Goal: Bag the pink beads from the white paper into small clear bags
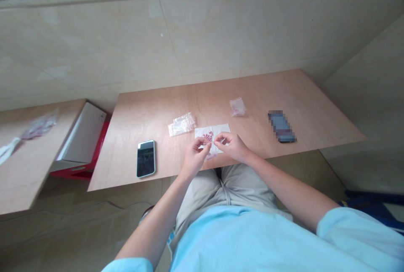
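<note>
Close together over a white paper sheet [222, 129] are both of my hands, fingertips nearly meeting. My left hand [197, 154] is closed in a pinch; what sits between its fingers is too small to make out. Opposite it, my right hand [232, 145] is pinched as well, its contents likewise not discernible. Several small red beads [207, 136] lie on the sheet just beyond my left fingertips. Some pinkish bits show on the sheet's near part, below my hands and partly covered by them.
A stack of clear plastic bags [182, 124] lies left of the sheet. Behind it sits a small bag with reddish contents [237, 107]. A phone [146, 159] is at left, a blurred phone-like device [282, 126] at right. Left of the table stand a white box [80, 137] and another table [19, 171].
</note>
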Tool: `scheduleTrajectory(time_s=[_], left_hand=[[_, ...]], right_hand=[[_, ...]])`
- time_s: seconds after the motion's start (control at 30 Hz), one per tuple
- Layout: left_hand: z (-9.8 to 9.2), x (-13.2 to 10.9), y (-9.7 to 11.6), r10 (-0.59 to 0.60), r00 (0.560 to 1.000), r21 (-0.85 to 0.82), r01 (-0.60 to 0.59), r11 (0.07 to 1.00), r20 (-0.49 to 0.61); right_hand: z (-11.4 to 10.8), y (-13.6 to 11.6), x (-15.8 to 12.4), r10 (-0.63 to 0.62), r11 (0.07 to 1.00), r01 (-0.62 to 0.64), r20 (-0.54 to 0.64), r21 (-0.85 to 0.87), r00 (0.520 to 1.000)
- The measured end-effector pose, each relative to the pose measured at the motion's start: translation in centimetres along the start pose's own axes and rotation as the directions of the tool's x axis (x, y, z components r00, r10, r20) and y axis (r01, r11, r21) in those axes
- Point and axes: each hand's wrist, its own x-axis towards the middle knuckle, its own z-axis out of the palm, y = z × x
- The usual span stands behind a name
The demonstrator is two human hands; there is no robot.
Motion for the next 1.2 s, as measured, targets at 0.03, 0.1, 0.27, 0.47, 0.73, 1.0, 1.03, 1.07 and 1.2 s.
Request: scheduleTrajectory(time_s=[0.03, 0.1, 0.27, 0.47, 0.73, 1.0, 1.03, 1.07, 1.2], left_hand=[[0.0, 0.0, 0.0, -0.011, 1.000, -0.009, 0.011, 1.000, 0.019], [0.1, 0.0, -0.1, -0.029, 0.998, -0.006, 0.029, 1.000, 0.047], [-0.2, 0.1, -0.5, -0.020, 0.999, 0.045, 0.018, 0.999, 0.043], [-0.3, 0.1, -0.6, -0.027, 0.999, 0.052, 0.026, 0.998, 0.028], [-0.5, 0.5, -0.7, -0.057, 0.998, -0.020, 0.056, 0.998, -0.038], [-0.3, 0.4, -0.8, -0.064, 0.998, -0.002, 0.064, 0.998, 0.004], [-0.3, 0.4, -0.9, -0.065, 0.998, 0.006, 0.064, 0.998, 0.006], [-0.3, 0.4, -1.0, -0.063, 0.998, 0.014, 0.063, 0.998, 0.006], [-0.6, 0.5, -1.1, -0.033, 0.999, 0.075, 0.035, 0.997, -0.021]], right_hand=[[0.0, -0.1, -0.1, -0.003, 1.000, 0.003, 0.007, 0.000, 1.000], [0.1, -0.2, -0.2, -0.015, 1.000, 0.015, 0.021, -0.001, 1.000], [0.1, -0.5, -0.3, -0.054, 0.998, 0.055, 0.014, -0.015, 0.998], [0.0, -1.0, -0.3, -0.063, 0.998, 0.064, 0.024, -0.025, 0.998], [-0.2, -0.3, 0.1, 0.023, 1.000, -0.023, -0.002, 0.013, 1.000], [-0.1, -0.6, -0.2, -0.014, 1.000, 0.014, 0.008, -0.010, 1.000], [-0.1, -0.8, -0.2, -0.026, 1.000, 0.027, 0.017, -0.015, 1.000], [-0.1, -0.8, -0.2, -0.035, 0.999, 0.035, 0.023, -0.017, 0.999], [-0.2, -0.9, -0.2, -0.010, 1.000, 0.010, 0.013, 0.003, 1.000]])
